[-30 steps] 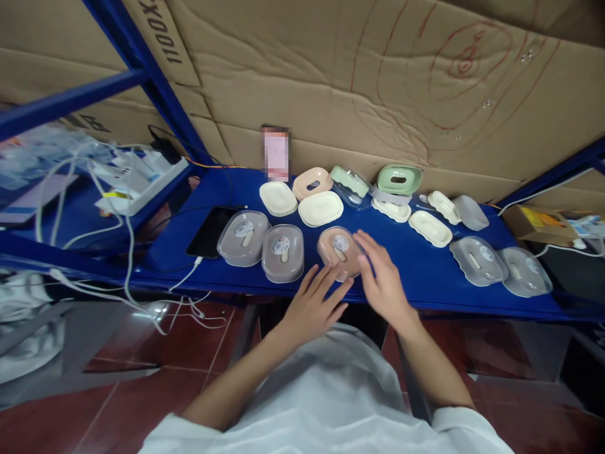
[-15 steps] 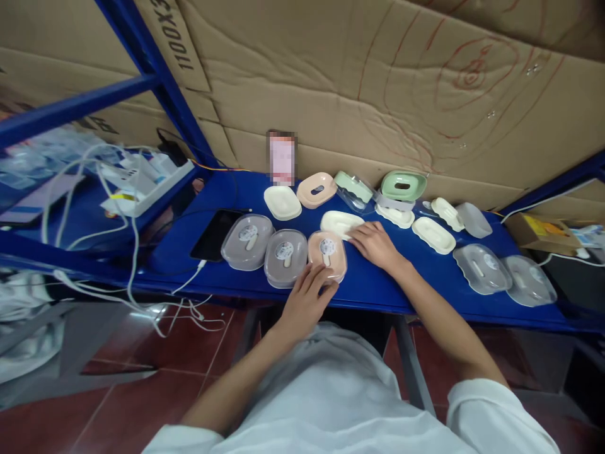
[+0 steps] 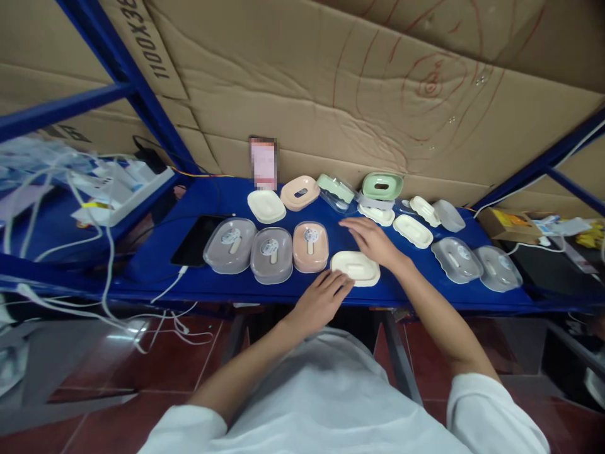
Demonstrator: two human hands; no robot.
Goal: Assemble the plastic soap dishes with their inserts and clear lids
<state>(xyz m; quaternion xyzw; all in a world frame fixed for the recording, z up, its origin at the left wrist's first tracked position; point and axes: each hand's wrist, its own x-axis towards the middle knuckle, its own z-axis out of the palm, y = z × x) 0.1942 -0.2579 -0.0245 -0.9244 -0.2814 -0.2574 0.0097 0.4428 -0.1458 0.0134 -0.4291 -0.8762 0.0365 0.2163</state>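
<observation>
In front of me on the blue table lies a cream oval soap dish [image 3: 359,267] with a raised middle. My left hand [image 3: 319,304] rests its outstretched fingertips on the dish's near left edge; its thumb is hidden. Just behind the dish is my right hand [image 3: 373,241], fingers extended to the left, holding nothing. To the left stand a peach soap box [image 3: 311,249] with a clear lid and two grey lidded boxes, one [image 3: 271,256] beside the peach one and another [image 3: 230,247] farther left. Each lid carries a round label.
Behind are a cream lid-like piece [image 3: 266,207], a peach tray [image 3: 300,193], a green tray [image 3: 382,186] and another cream dish [image 3: 413,231]. Clear-lidded boxes [image 3: 456,260] sit at the right. A black phone [image 3: 198,241] with a white cable [image 3: 170,285] lies left.
The cream dish has come nearer to me, right of the peach box. My left hand has left the peach box for the dish's edge. My right hand's fingers have come off the dish.
</observation>
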